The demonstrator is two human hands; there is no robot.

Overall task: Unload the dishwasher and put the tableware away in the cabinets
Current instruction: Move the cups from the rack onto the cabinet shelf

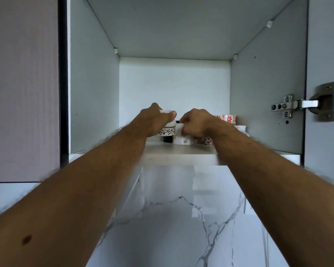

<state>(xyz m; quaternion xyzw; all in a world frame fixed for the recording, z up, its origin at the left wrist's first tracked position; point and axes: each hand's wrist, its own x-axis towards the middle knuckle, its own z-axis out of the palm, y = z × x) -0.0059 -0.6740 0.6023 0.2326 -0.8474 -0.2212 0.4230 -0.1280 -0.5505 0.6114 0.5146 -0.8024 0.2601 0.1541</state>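
Note:
Both my arms reach up into an open wall cabinet. My left hand grips a white cup with a dark floral band by its rim, thumb over the top, above the shelf. My right hand is curled around a plain white cup that stands on the shelf beside it. A cup with red flowers and another patterned cup stand further right, partly hidden behind my right wrist.
The cabinet's inner space above the cups is open up to the top panel. Its door stands open at the right with a metal hinge. A closed cabinet door is at the left. A marble-patterned wall lies below.

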